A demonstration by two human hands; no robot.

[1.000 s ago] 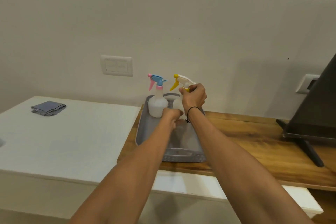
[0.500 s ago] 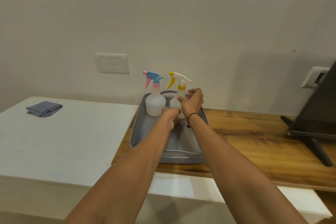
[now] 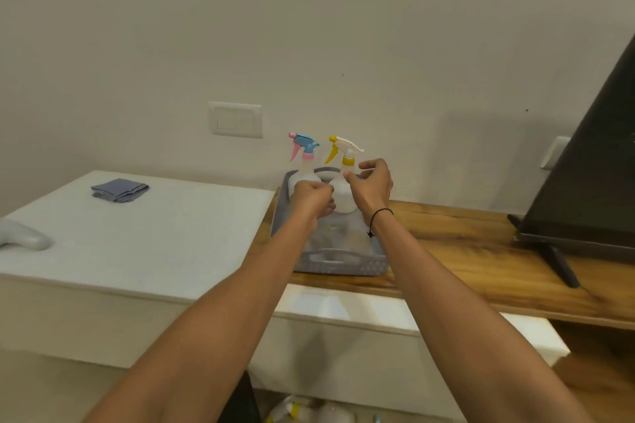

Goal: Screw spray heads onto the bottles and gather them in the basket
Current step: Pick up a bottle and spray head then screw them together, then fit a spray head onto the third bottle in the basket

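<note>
Now | two capped bottles [image 3: 343, 194] upright in basket [image 3: 338, 263] on bench | right hand [image 3: 372, 187] open beside, apparently releasing | left hand [image 3: 311, 197] curled, grip unclear

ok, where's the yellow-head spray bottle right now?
Head view: the yellow-head spray bottle stands upright at the far end of the grey basket on the wooden counter, just right of the blue-head spray bottle, between both hands.

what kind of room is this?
Probably a room in a home, maybe a living room or bedroom: a flat screen on a stand sits on a wooden shelf beside a white cabinet top, with a wall switch behind.
</note>
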